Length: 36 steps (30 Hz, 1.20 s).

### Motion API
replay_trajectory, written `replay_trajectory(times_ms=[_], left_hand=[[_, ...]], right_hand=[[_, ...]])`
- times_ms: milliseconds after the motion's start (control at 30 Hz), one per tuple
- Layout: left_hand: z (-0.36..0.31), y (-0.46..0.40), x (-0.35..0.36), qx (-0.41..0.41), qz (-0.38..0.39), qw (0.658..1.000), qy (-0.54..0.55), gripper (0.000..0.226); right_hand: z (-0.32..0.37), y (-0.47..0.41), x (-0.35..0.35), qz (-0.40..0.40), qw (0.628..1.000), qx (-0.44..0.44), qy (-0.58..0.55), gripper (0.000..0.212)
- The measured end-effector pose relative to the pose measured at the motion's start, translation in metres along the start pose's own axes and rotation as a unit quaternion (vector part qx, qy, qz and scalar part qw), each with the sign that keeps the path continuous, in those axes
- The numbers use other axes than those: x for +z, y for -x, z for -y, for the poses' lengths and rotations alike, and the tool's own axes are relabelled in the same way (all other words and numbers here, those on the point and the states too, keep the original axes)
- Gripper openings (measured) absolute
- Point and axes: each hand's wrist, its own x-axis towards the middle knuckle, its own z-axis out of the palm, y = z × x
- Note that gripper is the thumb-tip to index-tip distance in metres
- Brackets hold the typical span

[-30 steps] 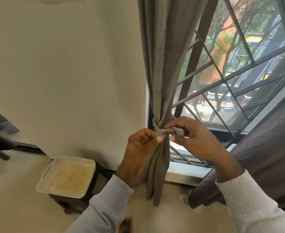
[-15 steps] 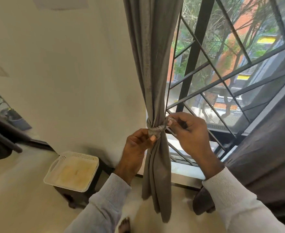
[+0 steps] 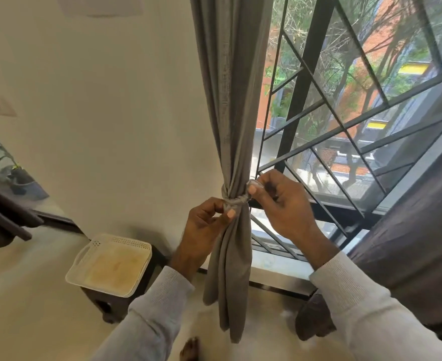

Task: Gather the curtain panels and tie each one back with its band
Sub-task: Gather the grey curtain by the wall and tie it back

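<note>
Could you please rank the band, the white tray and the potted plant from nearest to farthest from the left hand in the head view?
1. Band: pinched by the left hand.
2. White tray: lower left.
3. Potted plant: far left.

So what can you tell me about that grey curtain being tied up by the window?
The grey curtain is one panel of soft, matte woven-looking cloth, hanging in long folds between the cream wall and the barred window. It is gathered to a narrow waist where a matching grey band wraps it, then falls loose below, its tail ending above the floor. The left hand pinches the band at the front; the right hand holds the band's end beside the bars.
</note>
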Motion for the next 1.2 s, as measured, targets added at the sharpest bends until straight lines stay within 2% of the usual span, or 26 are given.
replay_trajectory(times_ms=[233,400,533,667,833,1000,1200], left_hand=[[0.006,0.0,-0.013,0.013,0.011,1.0,-0.002,0.028],[0.01,0.0,-0.022,0.017,0.014,1.0,-0.022,0.038],[0.009,-0.001,-0.025,0.019,0.01,1.0,-0.014,0.041],[0.01,-0.012,-0.031,0.04,0.021,0.996,-0.072,0.018],[0.015,-0.023,-0.045,0.023,0.014,0.996,-0.088,0.018],[0.019,-0.043,-0.055,0.04,0.041,0.992,-0.116,0.027],[0.026,-0.058,-0.071,0.032,0.07,0.99,-0.118,0.003]], right_hand=[[0.002,-0.003,0.017,-0.045,0.998,-0.007,-0.039,0.019],[0.013,-0.014,0.018,-0.107,0.994,-0.019,0.015,0.018],[0.012,-0.008,0.026,-0.103,0.995,-0.02,-0.002,0.022],[0.009,-0.012,0.027,-0.145,0.989,0.015,-0.024,0.028],[0.011,-0.014,0.04,-0.142,0.989,0.034,-0.022,0.025],[0.014,-0.027,0.051,-0.203,0.976,0.072,0.018,0.026],[0.021,-0.036,0.065,-0.222,0.969,0.095,0.046,0.022]])
